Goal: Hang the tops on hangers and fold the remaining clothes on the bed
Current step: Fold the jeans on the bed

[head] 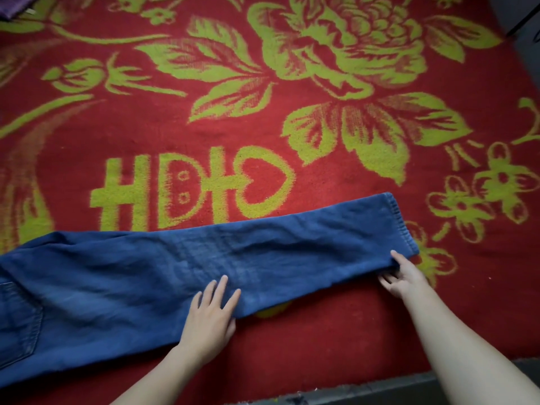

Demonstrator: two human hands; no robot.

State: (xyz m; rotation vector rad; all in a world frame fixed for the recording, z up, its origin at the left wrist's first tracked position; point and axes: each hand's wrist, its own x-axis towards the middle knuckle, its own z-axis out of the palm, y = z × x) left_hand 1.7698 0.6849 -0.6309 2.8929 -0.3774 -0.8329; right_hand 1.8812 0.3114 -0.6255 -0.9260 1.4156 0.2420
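progress: jeans point(175, 273) lie flat across the bed blanket point(292, 112), legs stacked, not yet folded crosswise; no hangers in view | left hand point(210, 320): yours is flat, fingers straight, pressing mid-leg | right hand point(404, 277): at the hem point(400, 226), looks like a thumb-over pinch, fingers partly hidden

Showing two bare hands, the left hand point(209, 318) and the right hand point(405, 278), each joining a bare forearm, uncovered all the way to the picture's lower edge. Showing slim fingers, smooth wrists, nails too blurred to make out.
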